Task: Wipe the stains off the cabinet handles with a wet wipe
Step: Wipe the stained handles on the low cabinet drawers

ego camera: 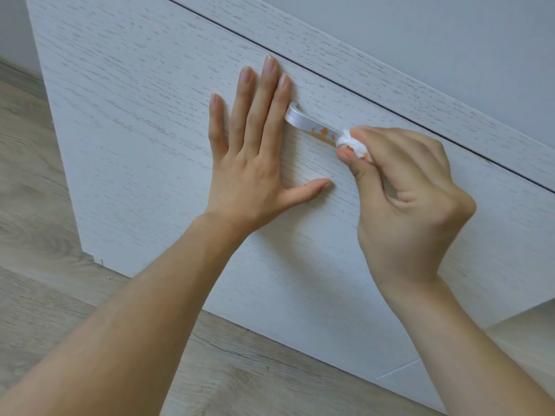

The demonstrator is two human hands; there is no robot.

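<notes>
Your left hand lies flat on the cabinet front, fingers straight and spread, just left of the handle; its ring and little fingers cover the handle's left end. The pale handle runs along the front, with orange stains on its right half. At the right end of the handle, your right hand pinches a bunched white wipe between thumb and fingertips, the wipe pressed to the handle beside the stains.
</notes>
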